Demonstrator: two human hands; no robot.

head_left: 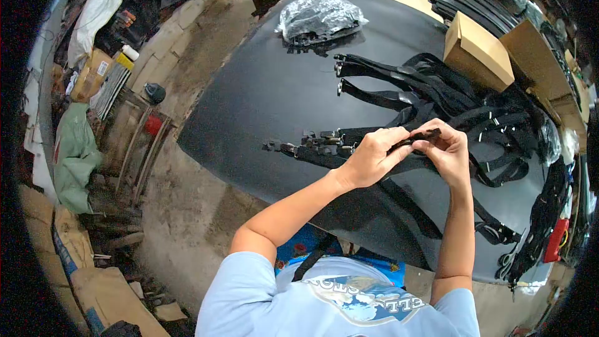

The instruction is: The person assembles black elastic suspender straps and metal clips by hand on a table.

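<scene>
— Hands first; what is each one doing?

— Left hand (371,157) is curled, thumb and fingers pinching one end of a short black strap (422,136); right hand (447,150) pinches the other end, its fingers bent in over it; the two hands nearly meet, knuckles up, held just above the worktop (262,87).

— And the strap itself, where is it?

— Stretched between the two hands, over the near half of the black worktop, toward its right side; whether it is joined to anything below I cannot tell, since the hands cover that part.

— What lies closest around them?

— Just left of the left hand, a row of buckled straps (312,143) lies flat, side by side, ends pointing left; behind and to the right of the hands, a tangled heap of straps (480,112) spreads to the worktop's right edge.

— Farther out?

— A cardboard box (477,47) stands beyond the heap, at the back right; a clear plastic bag (318,15) with dark pieces in it sits at the far end, well apart from the hands; the bare concrete floor (187,212) shows to the left of the worktop.
</scene>
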